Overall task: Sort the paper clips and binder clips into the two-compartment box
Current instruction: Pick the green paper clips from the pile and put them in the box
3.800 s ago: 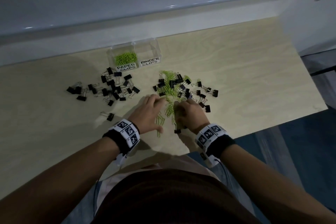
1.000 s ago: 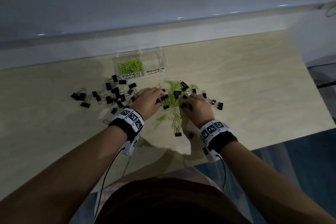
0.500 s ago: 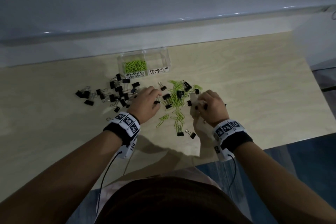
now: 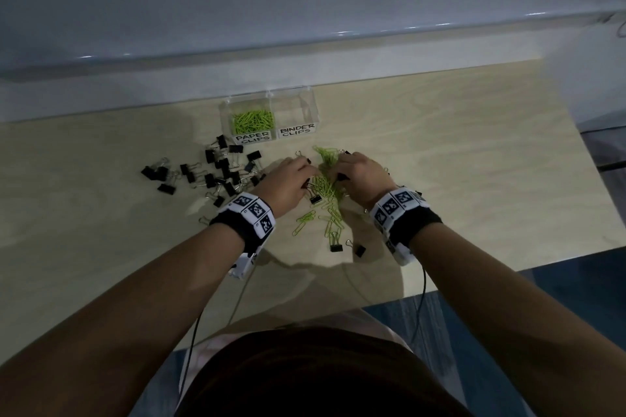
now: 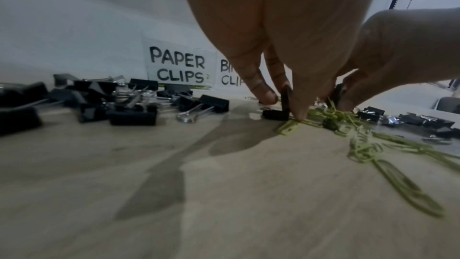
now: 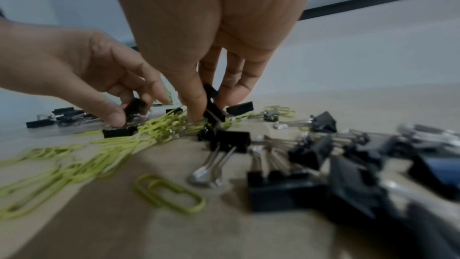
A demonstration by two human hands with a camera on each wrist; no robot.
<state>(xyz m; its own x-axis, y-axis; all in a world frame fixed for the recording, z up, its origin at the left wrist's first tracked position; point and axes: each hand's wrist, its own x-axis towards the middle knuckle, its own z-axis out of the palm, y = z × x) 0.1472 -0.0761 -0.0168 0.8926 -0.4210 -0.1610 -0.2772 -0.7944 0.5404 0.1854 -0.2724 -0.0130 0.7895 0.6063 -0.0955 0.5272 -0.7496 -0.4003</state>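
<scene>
A clear two-compartment box (image 4: 315, 101) stands at the back. Its "PAPER CLIPS" side holds green paper clips (image 4: 252, 121); the "BINDER CLIPS" side (image 4: 298, 112) looks empty. A mixed heap of green paper clips (image 4: 327, 188) and black binder clips lies in front of it. My left hand (image 4: 309, 174) reaches into the heap from the left and pinches a black binder clip (image 6: 134, 105). From the right, my right hand (image 4: 335, 174) pinches another black binder clip (image 6: 211, 103) between thumb and fingers. Both hands' fingertips touch the table among the paper clips.
A separate pile of black binder clips (image 4: 216, 173) lies left of the hands. More binder clips (image 6: 311, 155) sit under my right wrist, and two (image 4: 349, 247) lie near the table's front edge. A wall ledge runs behind the box.
My right hand has moved left and forward, back into the heap. The left hand has shifted a little right. Each now pinches a binder clip.
</scene>
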